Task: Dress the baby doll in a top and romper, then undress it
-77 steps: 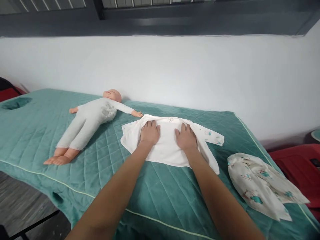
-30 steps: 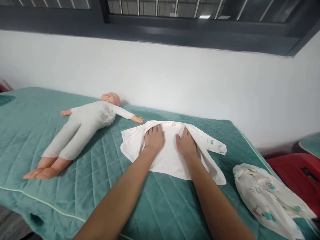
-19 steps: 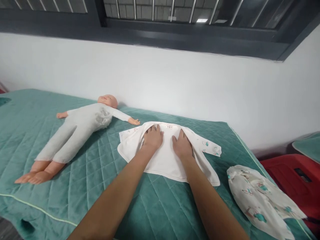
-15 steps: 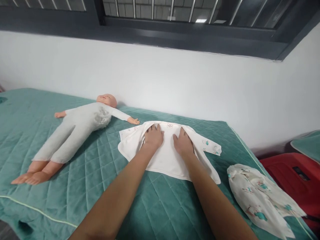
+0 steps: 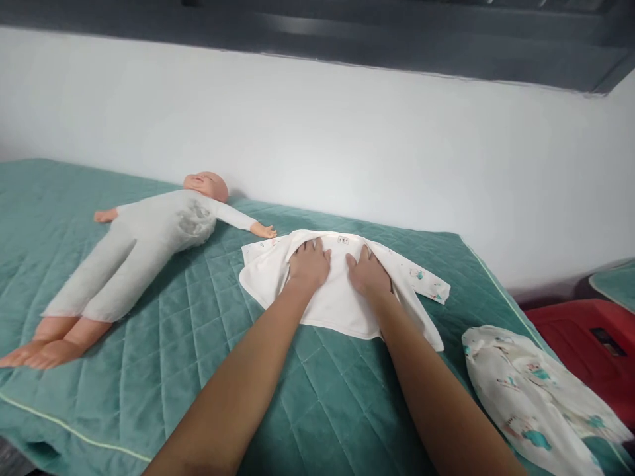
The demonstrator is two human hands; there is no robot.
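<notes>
A white baby shirt (image 5: 342, 311) with printed sleeves lies spread open on a green quilted cover (image 5: 317, 396). My left hand (image 5: 308, 266) rests on its inner side by the left front flap, fingers stretched out toward the collar. Opposite it, my right hand (image 5: 368, 272) lies palm down near the right flap, fingers apart and partly under the folded edge. Neither hand grips the cloth visibly. To the left, a baby doll (image 5: 153, 228) with a white cloth body lies on its back, its near arm reaching close to the shirt's left sleeve.
Crumpled white printed baby clothing (image 5: 536, 396) lies at the right edge of the cover. Beyond that edge is a red plastic object (image 5: 585, 337). A white wall (image 5: 347, 145) runs along the back, with a dark frame (image 5: 317, 33) above it.
The view has tilted down, so the barred window is mostly out of sight. Both hands stay on the shirt in nearly the same spots; the doll and the other clothing lie as before.
</notes>
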